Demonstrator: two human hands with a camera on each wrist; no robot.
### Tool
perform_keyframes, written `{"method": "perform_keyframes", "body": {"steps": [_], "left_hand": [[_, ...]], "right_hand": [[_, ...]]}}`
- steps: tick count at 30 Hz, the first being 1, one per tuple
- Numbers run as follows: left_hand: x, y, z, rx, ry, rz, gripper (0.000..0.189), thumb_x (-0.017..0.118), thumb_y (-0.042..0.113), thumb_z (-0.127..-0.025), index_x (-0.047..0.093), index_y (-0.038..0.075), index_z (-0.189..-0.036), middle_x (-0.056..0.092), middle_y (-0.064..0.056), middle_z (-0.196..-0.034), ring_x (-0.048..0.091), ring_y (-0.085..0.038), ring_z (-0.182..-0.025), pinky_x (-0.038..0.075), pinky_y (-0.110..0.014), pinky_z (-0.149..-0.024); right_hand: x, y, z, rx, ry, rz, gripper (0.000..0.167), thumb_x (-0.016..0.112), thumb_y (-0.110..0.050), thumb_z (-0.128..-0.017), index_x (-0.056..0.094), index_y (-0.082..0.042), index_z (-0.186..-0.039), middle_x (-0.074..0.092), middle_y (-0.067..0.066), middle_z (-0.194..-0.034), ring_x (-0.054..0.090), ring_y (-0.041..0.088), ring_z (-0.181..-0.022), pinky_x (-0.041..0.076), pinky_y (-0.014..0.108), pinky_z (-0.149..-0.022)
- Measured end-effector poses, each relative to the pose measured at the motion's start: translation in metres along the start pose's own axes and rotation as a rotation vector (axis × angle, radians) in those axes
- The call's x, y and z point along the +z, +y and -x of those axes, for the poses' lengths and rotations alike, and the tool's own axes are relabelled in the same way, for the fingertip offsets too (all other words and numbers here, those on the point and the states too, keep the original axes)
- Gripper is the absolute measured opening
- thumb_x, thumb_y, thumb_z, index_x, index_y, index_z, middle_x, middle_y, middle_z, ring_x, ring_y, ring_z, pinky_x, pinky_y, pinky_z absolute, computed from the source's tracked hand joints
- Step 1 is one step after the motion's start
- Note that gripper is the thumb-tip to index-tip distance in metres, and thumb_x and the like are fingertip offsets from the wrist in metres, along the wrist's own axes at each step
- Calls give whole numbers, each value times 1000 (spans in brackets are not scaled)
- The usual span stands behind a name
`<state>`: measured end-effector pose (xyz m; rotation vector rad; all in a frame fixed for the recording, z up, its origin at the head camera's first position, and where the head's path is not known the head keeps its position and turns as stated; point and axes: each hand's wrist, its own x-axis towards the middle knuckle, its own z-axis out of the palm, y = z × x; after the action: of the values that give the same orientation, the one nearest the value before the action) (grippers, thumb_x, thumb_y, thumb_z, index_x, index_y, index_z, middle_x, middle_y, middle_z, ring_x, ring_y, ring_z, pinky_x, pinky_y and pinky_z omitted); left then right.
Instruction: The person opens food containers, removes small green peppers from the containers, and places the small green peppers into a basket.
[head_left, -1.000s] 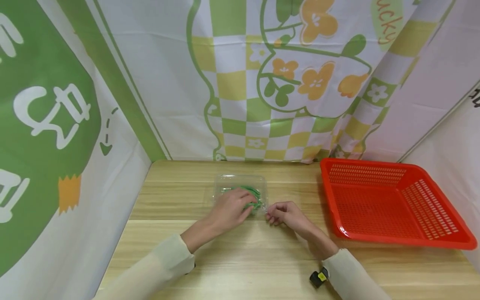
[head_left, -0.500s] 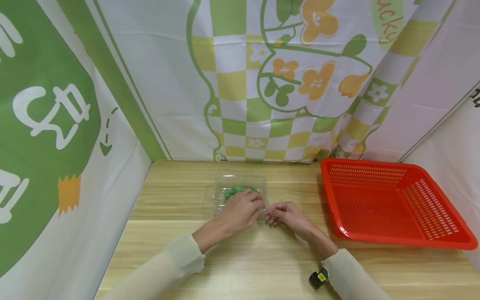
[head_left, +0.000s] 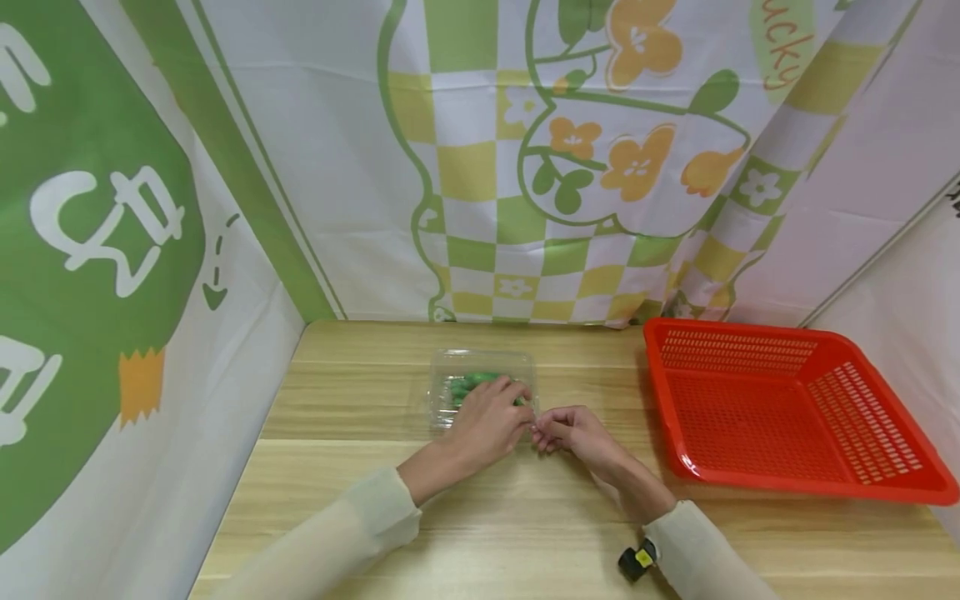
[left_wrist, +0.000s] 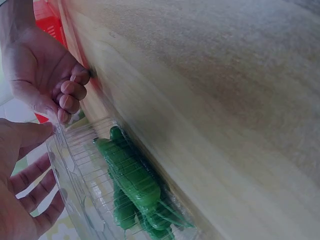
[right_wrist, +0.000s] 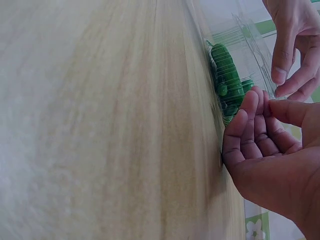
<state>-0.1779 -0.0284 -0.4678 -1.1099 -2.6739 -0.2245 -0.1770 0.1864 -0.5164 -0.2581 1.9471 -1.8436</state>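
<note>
A clear plastic clamshell box (head_left: 442, 362) lies on the table in the head view, with several green cucumbers (left_wrist: 132, 172) inside, seen through its ribbed wall. My right hand (head_left: 577, 433) pinches the box's near right corner between thumb and index finger, the other fingers loosely bent below. Over the front of the box is my left hand (head_left: 487, 425), its thumb close to that same corner. In the left wrist view its other fingers (left_wrist: 37, 187) extend along the lid side without curling round it. Part of the cucumbers is hidden by the left hand in the head view.
A red perforated plastic basket (head_left: 757, 425) stands to the right on the wooden table (head_left: 510, 533). Behind the table hangs a patterned cloth (head_left: 517, 250). A green and white printed sheet (head_left: 97, 275) hangs along the left side.
My left hand has slid rightward across the box towards the corner, beside the right hand, uncovering more cucumbers on the left. The right hand has kept its place at the corner.
</note>
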Motion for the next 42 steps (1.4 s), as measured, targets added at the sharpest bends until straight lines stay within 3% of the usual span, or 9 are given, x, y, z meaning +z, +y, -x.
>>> {"method": "perform_keyframes", "body": {"steps": [11,18,24,27,31,35,39,42], "left_hand": [[-4,6,-7,-6,-38,-90,9,79,28,-97,85,27,-103,71,3,-131,64,-19,-115,62,-35,-93],[-4,6,-8,-1,-25,-63,8,80,23,-95,85,24,-101,71,0,-132,65,-21,-121,63,-34,-94],[-2,6,-8,17,3,-62,11,75,17,-97,85,21,-98,72,-2,-135,70,-24,-123,67,-30,-68],[0,7,-9,35,52,-80,10,76,13,-95,83,16,-88,76,0,-115,76,-17,-94,61,-23,-53],[1,9,-9,48,70,-122,9,79,10,-92,78,12,-83,68,4,-93,59,-8,-59,50,-17,-44],[-1,12,-8,46,12,-157,3,80,12,-93,80,9,-93,73,0,-105,57,-8,-57,49,-15,-46],[-1,14,-9,41,-16,-168,14,79,12,-94,81,7,-107,75,-8,-125,64,-8,-58,54,-13,-49],[0,15,-9,30,-19,-153,20,81,9,-92,80,7,-112,73,-12,-131,70,-10,-61,58,-14,-54]], "right_hand": [[1,-3,0,-8,0,13,26,54,-1,-107,64,23,-110,72,14,-97,67,14,-84,63,25,-77],[1,-3,0,-14,-2,32,25,55,-2,-108,65,21,-109,72,13,-96,68,14,-84,63,24,-77],[1,-3,0,-27,2,59,23,55,-2,-108,67,18,-106,73,13,-95,68,14,-83,63,25,-76],[2,-3,-1,-31,8,69,22,55,-3,-108,68,15,-105,73,13,-94,68,15,-83,63,25,-75],[3,-2,-1,-42,21,67,21,55,-1,-107,68,14,-102,73,13,-93,68,14,-82,63,25,-75],[3,1,-2,-54,30,49,18,55,2,-104,66,15,-99,73,17,-93,69,14,-81,64,26,-76],[4,2,-2,-61,42,47,17,55,4,-102,65,16,-96,73,18,-92,69,14,-80,64,26,-76],[5,1,-2,-67,51,61,17,55,4,-102,64,17,-96,74,15,-91,69,13,-80,64,26,-76]]}}
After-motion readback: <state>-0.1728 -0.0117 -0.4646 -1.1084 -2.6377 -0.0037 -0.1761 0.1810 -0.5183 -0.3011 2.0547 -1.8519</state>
